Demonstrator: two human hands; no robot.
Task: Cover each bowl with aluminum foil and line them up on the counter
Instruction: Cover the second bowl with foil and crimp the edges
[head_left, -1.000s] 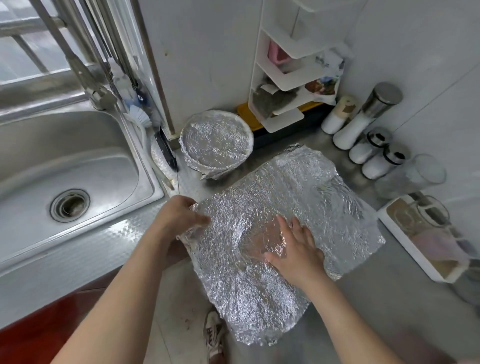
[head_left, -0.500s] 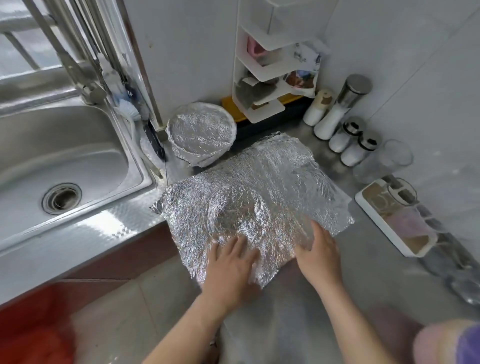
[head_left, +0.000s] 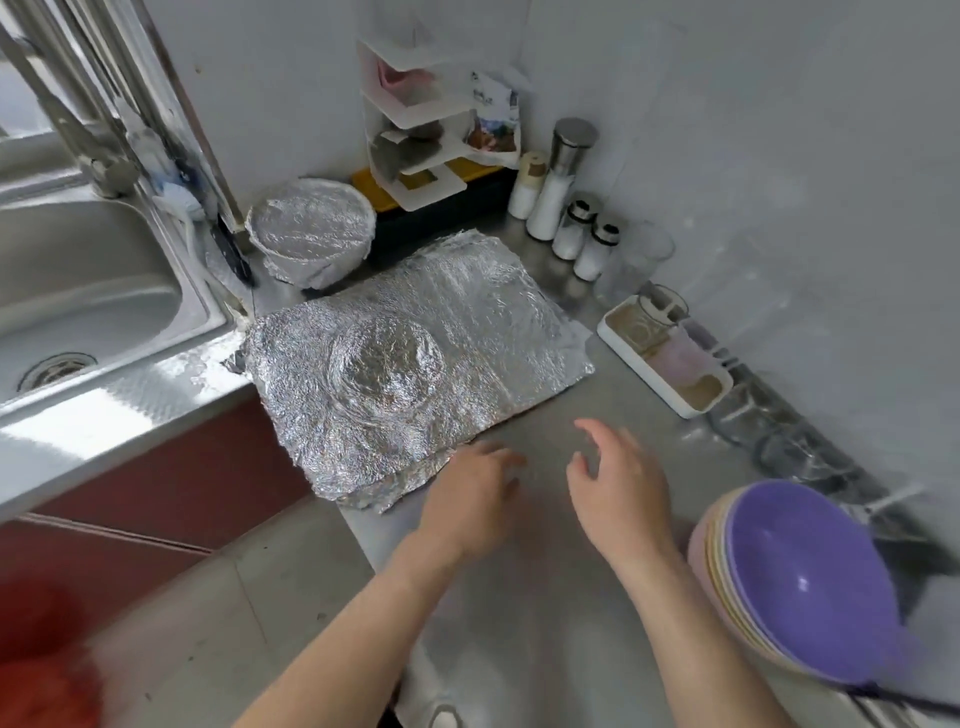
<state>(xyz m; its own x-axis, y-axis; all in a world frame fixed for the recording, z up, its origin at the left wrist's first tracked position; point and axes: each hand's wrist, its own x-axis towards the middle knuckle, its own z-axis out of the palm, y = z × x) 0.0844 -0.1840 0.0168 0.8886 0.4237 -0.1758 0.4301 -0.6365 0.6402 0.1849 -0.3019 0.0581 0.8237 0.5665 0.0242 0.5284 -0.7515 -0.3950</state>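
Note:
A crumpled sheet of aluminum foil (head_left: 467, 332) lies flat on the steel counter (head_left: 545, 597), with a round dent pressed into its middle. Behind it, near the wall, stands a bowl wrapped in foil (head_left: 310, 234). At the near right a stack of bowls (head_left: 800, 587) sits tilted, a purple one on top. My left hand (head_left: 470, 499) hovers at the foil's near edge, fingers loose, holding nothing. My right hand (head_left: 618, 483) is beside it over bare counter, fingers spread and relaxed, apart from the foil.
A steel sink (head_left: 78, 301) with a tap fills the left. A white shelf rack (head_left: 415, 140) stands at the back wall, with salt and spice shakers (head_left: 566, 208) to its right. A white tray (head_left: 665, 358) and clear glasses (head_left: 789, 447) line the right wall.
Both hands have come off the foil and drawn back toward me, and the sheet now lies flat. The view has swung right, bringing the stack of bowls into sight.

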